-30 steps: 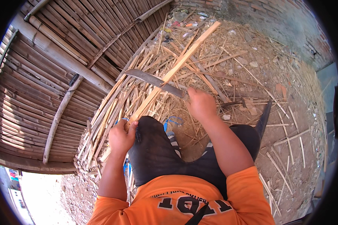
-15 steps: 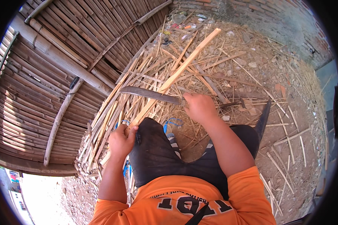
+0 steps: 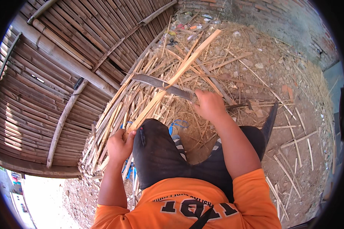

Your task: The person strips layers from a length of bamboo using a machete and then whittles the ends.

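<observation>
A long pale strip of split bamboo or wood (image 3: 192, 60) slants from beside my left knee toward the back of the yard. My left hand (image 3: 120, 144) is closed around its near end. In my right hand (image 3: 209, 105) is the handle of a machete (image 3: 176, 90), whose dark, curved blade points left. About midway along the strip the blade meets it, crossing it at an angle. The handle is mostly hidden by my fingers.
Split strips (image 3: 114, 110) lie piled left of my legs, beside a slatted bamboo wall (image 3: 30, 110). Shavings and litter cover the ground ahead, up to a brick wall (image 3: 263, 15). A dark sheath-like piece (image 3: 270, 122) sticks out by my right thigh. Blue cord (image 3: 178, 124) lies near my feet.
My right hand and the machete have moved a little right and farther away along the strip. My left hand has shifted slightly left and nearer, still gripping the strip's end.
</observation>
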Tool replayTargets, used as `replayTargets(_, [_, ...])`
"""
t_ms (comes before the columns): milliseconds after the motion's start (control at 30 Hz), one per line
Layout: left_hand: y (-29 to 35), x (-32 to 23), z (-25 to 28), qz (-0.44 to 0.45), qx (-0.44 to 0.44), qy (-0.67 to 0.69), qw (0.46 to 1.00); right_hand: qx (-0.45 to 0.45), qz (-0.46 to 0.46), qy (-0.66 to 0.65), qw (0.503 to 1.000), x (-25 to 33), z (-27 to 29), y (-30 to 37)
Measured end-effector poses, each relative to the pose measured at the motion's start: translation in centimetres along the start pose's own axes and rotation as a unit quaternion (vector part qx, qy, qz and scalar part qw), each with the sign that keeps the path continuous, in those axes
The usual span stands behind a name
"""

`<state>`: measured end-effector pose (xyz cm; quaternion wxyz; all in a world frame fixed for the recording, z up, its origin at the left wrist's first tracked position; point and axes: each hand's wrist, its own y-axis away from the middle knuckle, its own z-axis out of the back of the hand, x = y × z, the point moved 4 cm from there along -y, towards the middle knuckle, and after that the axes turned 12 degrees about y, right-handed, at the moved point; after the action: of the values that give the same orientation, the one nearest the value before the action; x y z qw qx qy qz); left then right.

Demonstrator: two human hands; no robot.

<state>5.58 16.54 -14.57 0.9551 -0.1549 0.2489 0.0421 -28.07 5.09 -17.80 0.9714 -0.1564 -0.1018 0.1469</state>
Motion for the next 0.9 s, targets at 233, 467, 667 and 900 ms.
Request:
replayTargets(233, [0.0,-0.7,-0.3,0.013,0.016,0.01,1.0,0.028,-0.02,-0.011,0.999,0.5,0.4,0.5])
replayTargets(467, [0.2,-1.5,0.2,-0.018,0.015,0.018,1.0,0.05,0.066,-0.001,0.997,3.9,0.5,0.8])
replayTargets(667, [0.6,0.4,1.9,-0.032,0.018,-0.016,0.999,0.066,-0.027,0.0,0.997,-1.0,0.5,-0.2])
replayTargets(900, [1.1,0.0,1.1,0.042,0.026,0.021,0.999,0.103,-0.073,-0.131,0.983,0.8,-2.2,0.0])
